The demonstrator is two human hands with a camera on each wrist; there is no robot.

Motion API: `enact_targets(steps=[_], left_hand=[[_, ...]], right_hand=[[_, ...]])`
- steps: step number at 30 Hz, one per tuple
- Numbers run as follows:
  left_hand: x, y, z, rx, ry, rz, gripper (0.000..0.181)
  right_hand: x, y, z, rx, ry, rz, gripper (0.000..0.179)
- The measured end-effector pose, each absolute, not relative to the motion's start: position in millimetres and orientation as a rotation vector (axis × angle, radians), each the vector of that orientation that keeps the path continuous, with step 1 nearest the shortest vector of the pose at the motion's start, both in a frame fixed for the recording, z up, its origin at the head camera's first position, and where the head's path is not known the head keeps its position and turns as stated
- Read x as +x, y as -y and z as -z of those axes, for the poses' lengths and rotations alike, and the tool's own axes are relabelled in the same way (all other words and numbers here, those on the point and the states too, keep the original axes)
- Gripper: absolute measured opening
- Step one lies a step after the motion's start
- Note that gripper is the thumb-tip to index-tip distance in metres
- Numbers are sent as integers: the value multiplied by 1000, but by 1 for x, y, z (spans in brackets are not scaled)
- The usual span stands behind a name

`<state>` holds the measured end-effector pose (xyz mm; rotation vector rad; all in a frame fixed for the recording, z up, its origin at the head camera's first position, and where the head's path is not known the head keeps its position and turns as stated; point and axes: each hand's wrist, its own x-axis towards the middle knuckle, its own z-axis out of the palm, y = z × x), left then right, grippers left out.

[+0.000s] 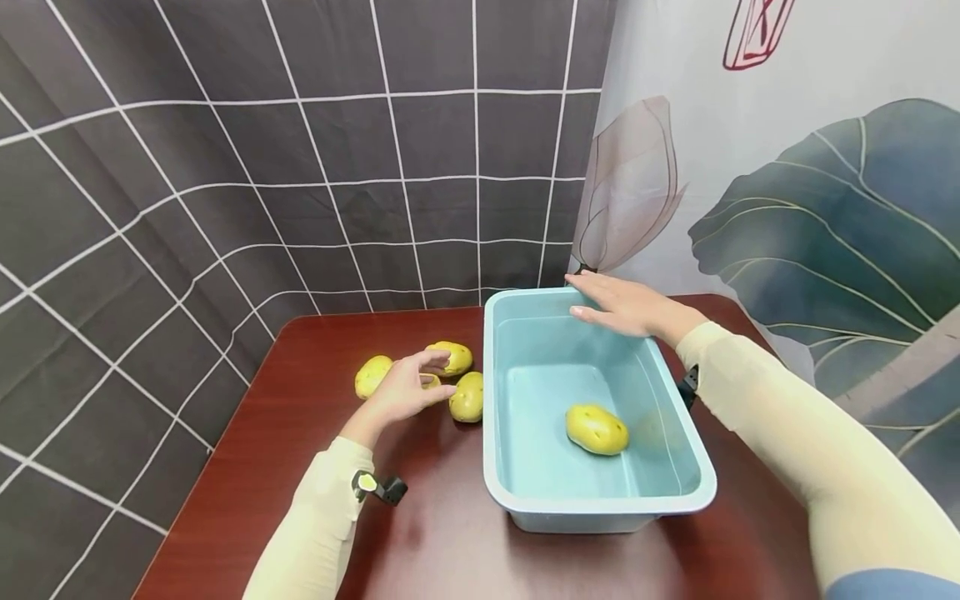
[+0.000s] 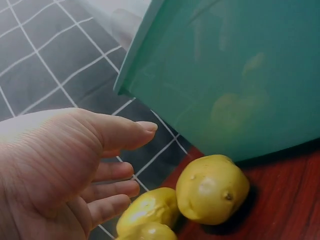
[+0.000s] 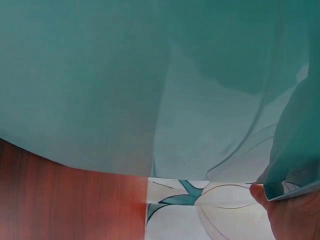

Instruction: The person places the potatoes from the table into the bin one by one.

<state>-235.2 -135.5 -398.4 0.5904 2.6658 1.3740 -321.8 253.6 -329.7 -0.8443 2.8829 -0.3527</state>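
Cream sleeve (image 1: 311, 525), nearest, leads from the lower left to the left hand (image 1: 408, 387), thumb and fingers apart with nothing between them, among four potatoes (image 1: 371, 377); whether a fingertip touches one, I cannot tell. Smooth and rounded, they might roll if knocked; the rightmost lies close beside the tub (image 1: 489, 417), whose wall could crowd the thumb. Another potato (image 1: 596, 429) lies on the tub's floor and could shift if the tub were jolted. Over the tub's far right corner rests the right hand (image 1: 626, 307), fingers straight, thumb spread from them; heavy pressure there might tip or slide the tub, as the glossy red-brown table (image 1: 225, 500) probably offers little hold. Behind hangs a grey curtain (image 1: 345, 50) with white grid lines, then a pale curtain (image 1: 675, 50) printed with a blue-green leaf (image 1: 810, 217).
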Motion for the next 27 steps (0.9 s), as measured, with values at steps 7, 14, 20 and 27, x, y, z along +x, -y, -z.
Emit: enact_targets(steps=[7, 14, 20, 27], left_hand=[[-234, 133, 412, 561, -2652, -1435, 62], [-234, 125, 426, 538, -2729, -1349, 64], [-231, 115, 434, 514, -2764, -1327, 66], [-228, 105, 445, 509, -2893, -1166, 72]], right_hand=[[-326, -253, 329, -848, -2884, 328, 78], [-325, -253, 328, -816, -2883, 333, 78], [-322, -253, 326, -813, -2893, 332, 77], [-320, -251, 329, -828, -2899, 327, 78]])
